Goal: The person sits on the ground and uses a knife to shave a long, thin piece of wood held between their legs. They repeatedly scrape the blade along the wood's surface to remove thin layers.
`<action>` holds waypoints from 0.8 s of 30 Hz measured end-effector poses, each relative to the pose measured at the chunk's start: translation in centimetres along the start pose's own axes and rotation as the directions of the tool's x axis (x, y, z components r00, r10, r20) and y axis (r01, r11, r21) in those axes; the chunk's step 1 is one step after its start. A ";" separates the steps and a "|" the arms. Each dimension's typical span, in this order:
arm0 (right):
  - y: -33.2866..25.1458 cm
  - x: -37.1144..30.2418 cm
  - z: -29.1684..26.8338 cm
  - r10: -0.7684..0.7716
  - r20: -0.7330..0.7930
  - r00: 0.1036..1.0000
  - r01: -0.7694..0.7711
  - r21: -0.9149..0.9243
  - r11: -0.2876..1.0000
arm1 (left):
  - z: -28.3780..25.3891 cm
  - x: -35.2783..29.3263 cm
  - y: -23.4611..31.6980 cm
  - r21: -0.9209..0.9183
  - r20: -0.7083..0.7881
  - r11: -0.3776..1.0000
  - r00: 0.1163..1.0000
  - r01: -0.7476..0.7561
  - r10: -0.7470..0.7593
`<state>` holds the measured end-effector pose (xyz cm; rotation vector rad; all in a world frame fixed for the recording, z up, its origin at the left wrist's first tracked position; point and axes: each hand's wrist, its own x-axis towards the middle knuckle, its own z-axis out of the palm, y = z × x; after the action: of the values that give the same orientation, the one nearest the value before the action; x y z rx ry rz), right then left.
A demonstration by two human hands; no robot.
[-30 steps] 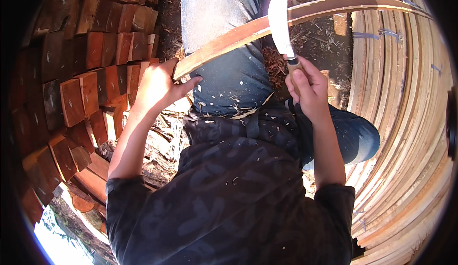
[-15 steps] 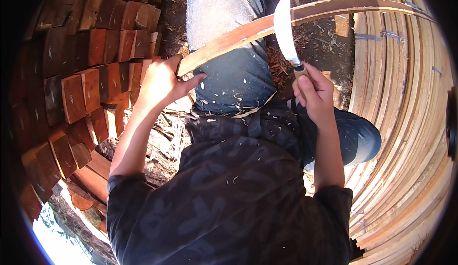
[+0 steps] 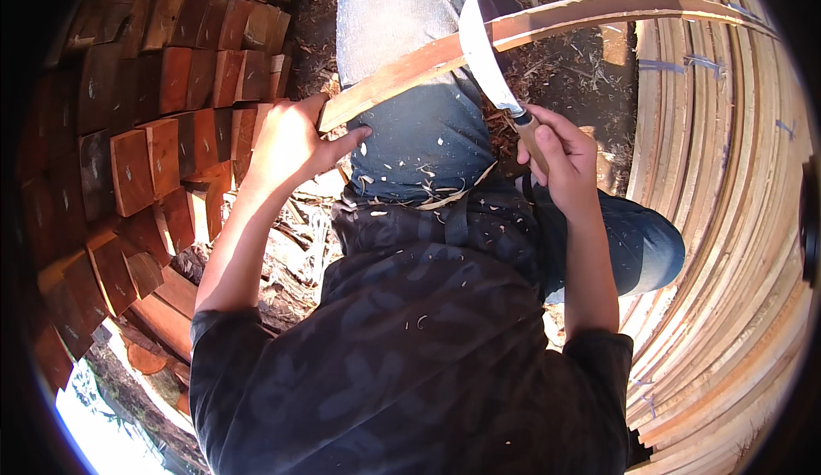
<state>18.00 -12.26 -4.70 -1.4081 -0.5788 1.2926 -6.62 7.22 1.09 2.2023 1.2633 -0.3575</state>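
Left hand point(image 3: 291, 146) clamps the near end of the strip point(image 3: 547, 30) lying across the thigh point(image 3: 410, 90), right hand point(image 3: 560, 154) fisted on the knife point(image 3: 489, 69) bearing on the strip; a slip could drive the blade into the thigh beneath.

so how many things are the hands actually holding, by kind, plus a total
long wooden strip, gripped at its near end by the left hand: 1
curved-blade knife with a wooden handle, gripped by the right hand, blade laid on the strip: 1
total: 2
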 end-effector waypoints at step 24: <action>-0.4 -0.5 1.2 0.079 0.107 0.991 -0.076 -0.031 0.997 | -0.3 0.3 0.8 0.009 0.020 0.999 0.999 0.036 -0.036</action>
<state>16.89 -12.15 -3.93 -1.4006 -0.6213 1.4349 -5.85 7.32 1.47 2.1805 1.2943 -0.3992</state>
